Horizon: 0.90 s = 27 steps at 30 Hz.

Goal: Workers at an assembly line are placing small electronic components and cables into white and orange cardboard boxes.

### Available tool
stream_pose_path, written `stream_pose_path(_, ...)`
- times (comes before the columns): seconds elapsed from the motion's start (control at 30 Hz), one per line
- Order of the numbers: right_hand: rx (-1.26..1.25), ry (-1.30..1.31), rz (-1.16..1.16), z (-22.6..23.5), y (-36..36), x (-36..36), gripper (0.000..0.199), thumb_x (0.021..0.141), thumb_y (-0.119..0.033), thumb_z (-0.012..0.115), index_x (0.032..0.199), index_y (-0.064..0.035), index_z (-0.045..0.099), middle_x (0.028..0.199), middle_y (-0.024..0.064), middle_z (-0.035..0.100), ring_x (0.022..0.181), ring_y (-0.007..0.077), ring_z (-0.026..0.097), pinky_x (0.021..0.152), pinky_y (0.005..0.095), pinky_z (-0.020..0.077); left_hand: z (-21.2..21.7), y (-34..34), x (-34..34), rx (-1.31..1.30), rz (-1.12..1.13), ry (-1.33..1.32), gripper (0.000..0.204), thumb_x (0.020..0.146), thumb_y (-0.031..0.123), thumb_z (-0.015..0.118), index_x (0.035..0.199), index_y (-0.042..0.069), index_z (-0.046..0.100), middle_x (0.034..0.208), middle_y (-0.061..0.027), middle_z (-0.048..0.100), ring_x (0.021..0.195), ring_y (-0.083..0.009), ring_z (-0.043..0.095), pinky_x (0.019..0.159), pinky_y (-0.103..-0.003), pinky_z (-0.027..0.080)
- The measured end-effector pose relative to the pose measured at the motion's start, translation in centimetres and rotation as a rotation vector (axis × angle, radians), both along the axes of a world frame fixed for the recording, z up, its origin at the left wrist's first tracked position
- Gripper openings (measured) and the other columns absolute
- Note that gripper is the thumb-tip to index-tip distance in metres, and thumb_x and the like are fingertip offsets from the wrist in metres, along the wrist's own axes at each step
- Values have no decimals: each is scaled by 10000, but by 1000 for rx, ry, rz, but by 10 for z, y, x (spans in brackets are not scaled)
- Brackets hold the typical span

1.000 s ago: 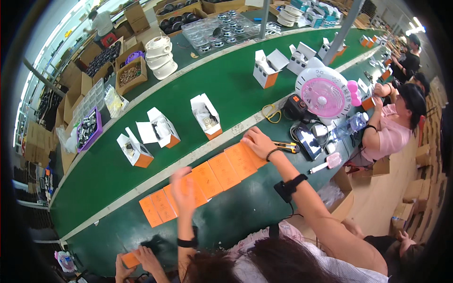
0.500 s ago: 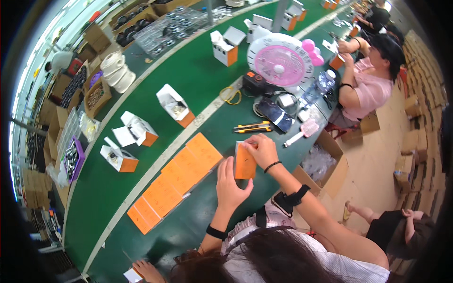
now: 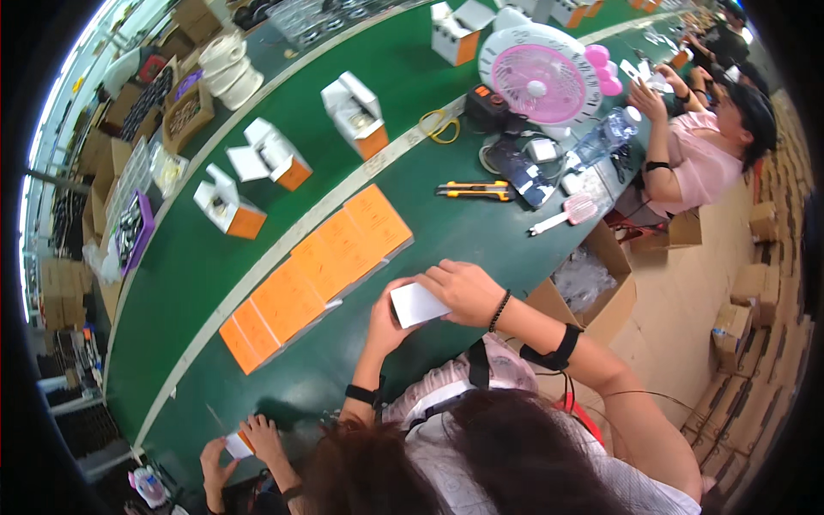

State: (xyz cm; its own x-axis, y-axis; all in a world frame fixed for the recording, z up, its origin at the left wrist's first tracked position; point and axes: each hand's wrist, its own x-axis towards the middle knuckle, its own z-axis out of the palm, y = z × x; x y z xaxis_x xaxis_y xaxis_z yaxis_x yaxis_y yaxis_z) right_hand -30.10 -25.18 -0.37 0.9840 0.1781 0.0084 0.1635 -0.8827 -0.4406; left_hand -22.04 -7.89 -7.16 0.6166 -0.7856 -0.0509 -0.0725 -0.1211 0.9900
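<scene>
A small carton (image 3: 418,305), its white end turned up, is held between my two hands just above the green table. My left hand (image 3: 386,322) grips it from the left side, the fingers partly behind the carton. From the right, my right hand (image 3: 463,292) has its fingers curled over the carton's other edge. Ahead and to the left lies a slanting row of orange-topped cartons (image 3: 318,266), set side by side. Beyond the right hand are an orange-and-black utility knife (image 3: 475,190) and a pink-and-white brush-shaped thing (image 3: 566,214).
Open white-and-orange cartons (image 3: 356,116) stand on the green belt beyond a pale strip. A pink-and-white fan (image 3: 541,77), a water bottle (image 3: 605,142) and a phone (image 3: 524,182) crowd the right. Co-workers sit at right; another person's hands (image 3: 266,442) hold a carton at lower left.
The carton has been turned from its orange face to its white end and brought lower. Both hands now close around it. The whole view has shifted; at lower left another person's second hand appears.
</scene>
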Motion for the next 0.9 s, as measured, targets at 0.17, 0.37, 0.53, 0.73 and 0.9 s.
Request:
stream_pose_path(0.17,-43,223,81,22,-10,21,391,652,-257,656,979,-50,600,821,135,605,751,256,589,666,372,482,-9,9,-3,-9,-1,-18,591,574,43,771,1107,36,515,1063,-127,593,1003,-262,574,847,-340,452)
stream_pose_path(0.37,605,527,-280,5,-35,35,413,779,-384,608,838,24,618,634,126,596,541,205,612,534,330,497,8,15,-6,96,16,-147,716,565,195,813,1163,24,457,1117,-150,563,1049,-292,540,877,-359,426)
stream_pose_path(0.53,877,521,-725,-63,-19,24,491,735,-438,687,845,25,563,643,55,569,479,125,556,394,254,453,19,10,-17,127,97,-40,570,690,317,744,1072,-22,490,1006,-222,585,919,-354,581,788,-385,463)
stream_pose_path(0.73,1175,263,-726,-86,-6,2,532,729,-378,708,1009,19,492,776,46,549,659,100,530,551,239,457,38,5,-23,448,239,-38,456,752,339,641,946,-53,510,816,-254,612,783,-404,597,690,-434,478)
stream_pose_path(0.9,535,164,-424,-33,15,-25,677,656,-306,760,1145,9,414,969,120,430,851,217,477,755,315,442,29,41,-29,67,138,431,435,876,129,503,1277,-2,395,997,-70,593,873,-143,568,776,-273,446)
